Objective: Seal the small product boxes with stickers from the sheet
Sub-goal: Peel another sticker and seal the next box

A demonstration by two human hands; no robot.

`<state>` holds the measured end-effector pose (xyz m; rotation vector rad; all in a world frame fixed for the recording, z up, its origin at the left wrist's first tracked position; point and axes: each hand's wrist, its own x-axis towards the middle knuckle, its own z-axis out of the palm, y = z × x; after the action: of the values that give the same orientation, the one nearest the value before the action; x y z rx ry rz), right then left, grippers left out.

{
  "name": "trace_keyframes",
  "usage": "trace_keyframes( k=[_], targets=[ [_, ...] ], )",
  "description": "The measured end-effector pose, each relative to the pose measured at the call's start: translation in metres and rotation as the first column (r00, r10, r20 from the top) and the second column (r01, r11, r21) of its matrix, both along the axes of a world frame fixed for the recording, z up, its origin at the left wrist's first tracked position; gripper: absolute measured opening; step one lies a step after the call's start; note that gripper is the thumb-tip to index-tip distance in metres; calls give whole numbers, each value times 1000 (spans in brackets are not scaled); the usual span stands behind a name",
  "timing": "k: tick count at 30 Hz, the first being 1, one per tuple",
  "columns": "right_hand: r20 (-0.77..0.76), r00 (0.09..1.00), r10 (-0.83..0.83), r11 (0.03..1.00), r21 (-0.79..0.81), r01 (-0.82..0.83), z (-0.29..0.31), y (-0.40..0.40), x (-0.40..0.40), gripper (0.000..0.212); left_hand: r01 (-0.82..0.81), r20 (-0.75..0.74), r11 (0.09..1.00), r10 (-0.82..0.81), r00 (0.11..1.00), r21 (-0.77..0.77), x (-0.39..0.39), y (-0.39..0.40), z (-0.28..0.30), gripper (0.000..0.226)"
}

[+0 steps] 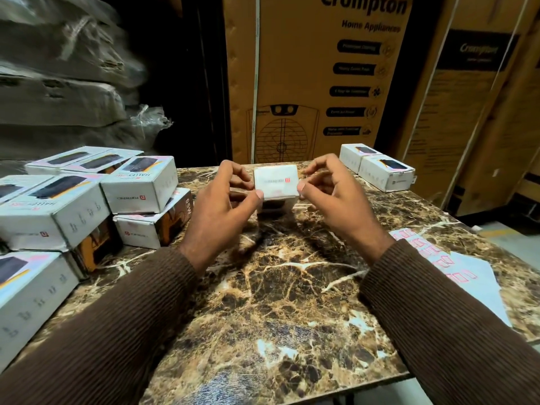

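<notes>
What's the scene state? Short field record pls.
surface: marble table
held: box, gripped at its sides by left hand and right hand
left side: box stack
far right: two boxes side by side
sticker sheet: sheet flat near right sleeve, red stickers on it
sticker in hand: none visible
backdrop: cartons

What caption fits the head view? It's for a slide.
Both hands hold a small white box above the marble table.
</notes>
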<state>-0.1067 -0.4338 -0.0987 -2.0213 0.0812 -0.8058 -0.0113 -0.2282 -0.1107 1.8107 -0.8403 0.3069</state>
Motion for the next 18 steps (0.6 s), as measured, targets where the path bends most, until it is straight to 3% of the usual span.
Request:
trace_keyframes(
  k=[2, 8, 18],
  targets=[
    [48, 999, 9, 1000, -17, -8, 1, 1, 0, 14, 19, 25, 999, -18, 1000, -34, -3, -1, 2, 22],
    [52, 998, 22, 999, -40, -20, -1, -1, 3, 25, 38, 33, 999, -37, 999, -31, -4, -1, 1, 36],
    [46, 999, -22, 998, -54, 24, -3, -5, 5, 26, 23, 89, 1000, -24, 996, 12, -4, 0, 2, 39]
  ],
)
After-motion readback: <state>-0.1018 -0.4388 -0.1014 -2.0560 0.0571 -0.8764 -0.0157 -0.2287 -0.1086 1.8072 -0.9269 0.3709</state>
